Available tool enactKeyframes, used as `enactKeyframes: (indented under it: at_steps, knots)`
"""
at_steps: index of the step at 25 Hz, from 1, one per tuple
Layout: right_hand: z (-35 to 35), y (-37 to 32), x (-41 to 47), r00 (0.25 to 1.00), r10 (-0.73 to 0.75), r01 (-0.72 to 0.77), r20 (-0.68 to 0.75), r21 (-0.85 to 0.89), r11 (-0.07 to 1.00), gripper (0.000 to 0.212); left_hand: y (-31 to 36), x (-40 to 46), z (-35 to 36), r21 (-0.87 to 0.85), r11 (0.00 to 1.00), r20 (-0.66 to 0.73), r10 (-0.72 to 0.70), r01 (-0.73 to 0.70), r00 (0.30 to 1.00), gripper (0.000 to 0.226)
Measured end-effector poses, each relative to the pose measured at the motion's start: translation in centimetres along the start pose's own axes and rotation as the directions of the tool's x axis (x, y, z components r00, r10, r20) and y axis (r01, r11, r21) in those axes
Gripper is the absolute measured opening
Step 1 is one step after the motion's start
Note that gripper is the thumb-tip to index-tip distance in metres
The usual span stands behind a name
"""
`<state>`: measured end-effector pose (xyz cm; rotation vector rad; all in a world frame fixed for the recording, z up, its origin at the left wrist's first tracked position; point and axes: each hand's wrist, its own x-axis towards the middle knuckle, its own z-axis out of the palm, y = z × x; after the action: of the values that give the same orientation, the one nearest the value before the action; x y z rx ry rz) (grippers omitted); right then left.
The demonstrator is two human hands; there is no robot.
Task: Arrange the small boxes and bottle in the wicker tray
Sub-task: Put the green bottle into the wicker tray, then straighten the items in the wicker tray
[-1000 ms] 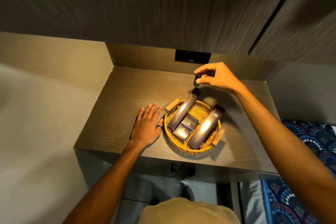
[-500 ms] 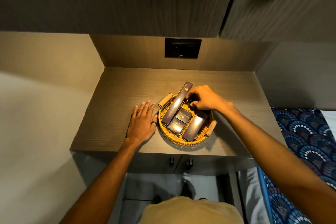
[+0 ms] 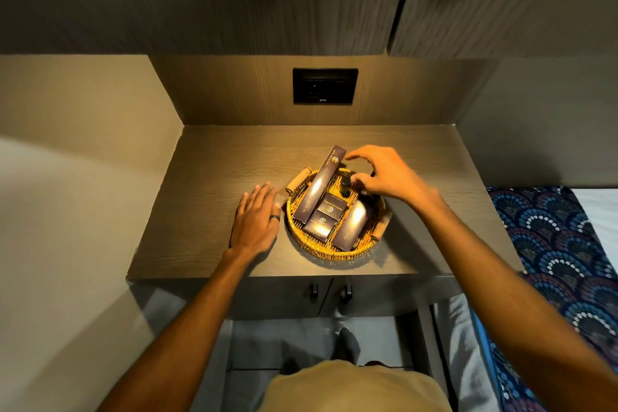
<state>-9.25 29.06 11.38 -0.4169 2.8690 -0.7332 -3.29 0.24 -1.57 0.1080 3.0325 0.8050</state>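
The round wicker tray (image 3: 322,252) sits on the wooden shelf (image 3: 214,177) under a warm light. In it lie a long dark box (image 3: 322,187) leaning over the far rim, two small dark boxes (image 3: 331,207) (image 3: 321,225) in the middle, and another long box (image 3: 351,227) on the right. A small dark bottle (image 3: 345,185) with a black cap stands upright at the tray's far side. My right hand (image 3: 384,177) hovers just right of the bottle, fingers spread, holding nothing. My left hand (image 3: 255,217) lies flat on the shelf, touching the tray's left rim.
A black socket panel (image 3: 325,86) is set in the back wall. Dark cabinets hang overhead. Two small cabinet handles (image 3: 329,291) sit under the shelf's front edge. A patterned blue bed cover (image 3: 551,237) lies to the right.
My right hand brought the bottle down from above the tray, set it at the far side and opened its fingers. My left hand stayed flat beside the tray.
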Motion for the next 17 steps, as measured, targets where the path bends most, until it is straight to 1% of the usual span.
enactKeyframes:
  at_steps: [1, 2, 3, 4, 6, 8, 10, 11, 13, 15, 17]
  knots:
    - [0.5, -0.2, -1.3, 0.993, 0.017, -0.017, -0.113, 0.003, 1.0, 0.045, 0.3, 0.1, -0.4, -0.113, 0.993, -0.02, -0.03, 0.028, 0.999, 0.053]
    - [1.6, -0.4, -3.0, 0.977, 0.068, -0.069, -0.203, 0.005, 0.998, 0.045, 0.8, 0.5, -0.8, -0.206, 0.978, -0.033, -0.035, 0.028, 0.999, 0.054]
    - [3.2, -0.8, -4.8, 0.957, 0.148, -0.148, -0.249, 0.018, 0.989, 0.049, 1.2, 1.2, -1.3, -0.243, 0.97, -0.037, -0.005, -0.004, 0.999, 0.055]
    - [5.2, -1.3, -6.7, 0.939, 0.236, -0.235, -0.252, 0.033, 0.971, 0.055, 1.8, 2.1, -1.7, -0.234, 0.97, -0.025, 0.056, -0.061, 0.998, 0.058]
    - [8.8, -2.1, -9.5, 0.91, 0.364, -0.364, -0.199, 0.037, 0.931, 0.066, 3.0, 4.5, -2.4, -0.155, 0.965, 0.05, 0.22, -0.21, 0.974, 0.064]
    - [10.7, -2.3, -10.4, 0.894, 0.426, -0.418, -0.14, 0.082, 0.905, 0.074, 4.1, 6.2, -2.6, -0.082, 0.945, 0.152, 0.325, -0.315, 0.934, 0.066]
    - [10.8, -1.9, -10.1, 0.893, 0.433, -0.413, -0.126, 0.157, 0.897, 0.079, 4.4, 6.7, -2.3, -0.045, 0.931, 0.216, 0.364, -0.363, 0.906, 0.07]
    - [10.5, -1.5, -9.7, 0.899, 0.419, -0.397, -0.124, 0.173, 0.902, 0.082, 4.4, 6.5, -2.1, -0.031, 0.928, 0.211, 0.37, -0.372, 0.905, 0.071]
    - [9.8, -0.3, -9.0, 0.923, 0.368, -0.351, -0.11, 0.149, 0.925, 0.082, 4.3, 5.6, -1.7, 0.0, 0.934, 0.157, 0.354, -0.358, 0.922, 0.074]
    - [8.9, 1.3, -8.3, 0.95, 0.299, -0.292, -0.085, 0.091, 0.952, 0.076, 4.6, 4.6, -1.1, 0.026, 0.951, 0.107, 0.303, -0.308, 0.947, 0.083]
    - [7.7, 2.8, -7.7, 0.973, 0.226, -0.225, -0.042, 0.038, 0.974, 0.071, 5.0, 3.4, -0.4, 0.072, 0.963, 0.064, 0.255, -0.26, 0.965, 0.088]
